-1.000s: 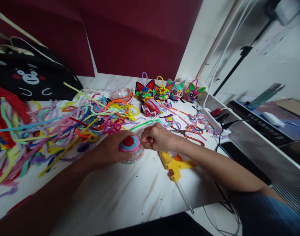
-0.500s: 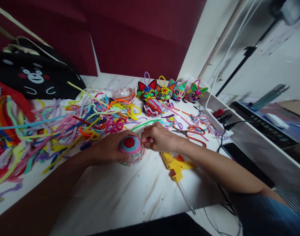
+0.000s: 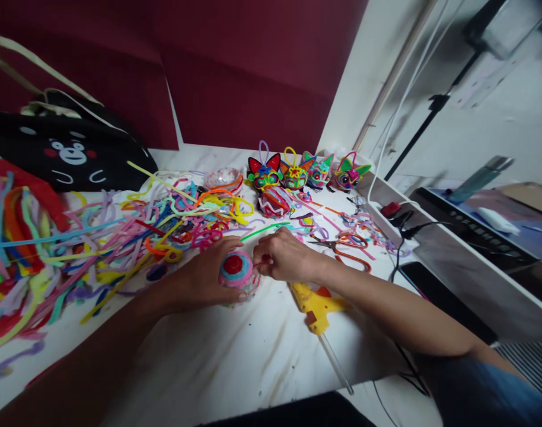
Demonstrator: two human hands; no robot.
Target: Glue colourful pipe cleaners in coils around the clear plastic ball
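My left hand point(image 3: 202, 277) is wrapped round a clear plastic ball point(image 3: 246, 292), low over the white table. On the ball's near side sits a flat coil point(image 3: 236, 267) of fuzzy pipe cleaner, with rings of pink, light blue and a red centre. At the ball's right edge my right hand point(image 3: 283, 255) is closed in a pinch. A thin reddish strand, apparently pipe cleaner, shows at its fingertips; most of it is hidden by the fingers. Below my right wrist lies a yellow glue gun point(image 3: 318, 305) with a clear glue stick in its back.
Loose pipe cleaners point(image 3: 120, 249) are heaped on the left, before a black bag point(image 3: 70, 151). Several finished animal-head ornaments point(image 3: 294, 175) stand at the back. Orange-handled scissors point(image 3: 348, 242), a phone point(image 3: 446, 302) and a power strip point(image 3: 393, 222) with cables lie on the right.
The camera view has tilted slightly, so the scene sits a little lower. The ball and coil have turned slightly in my left hand; the right hand keeps its pinch at the ball's edge.
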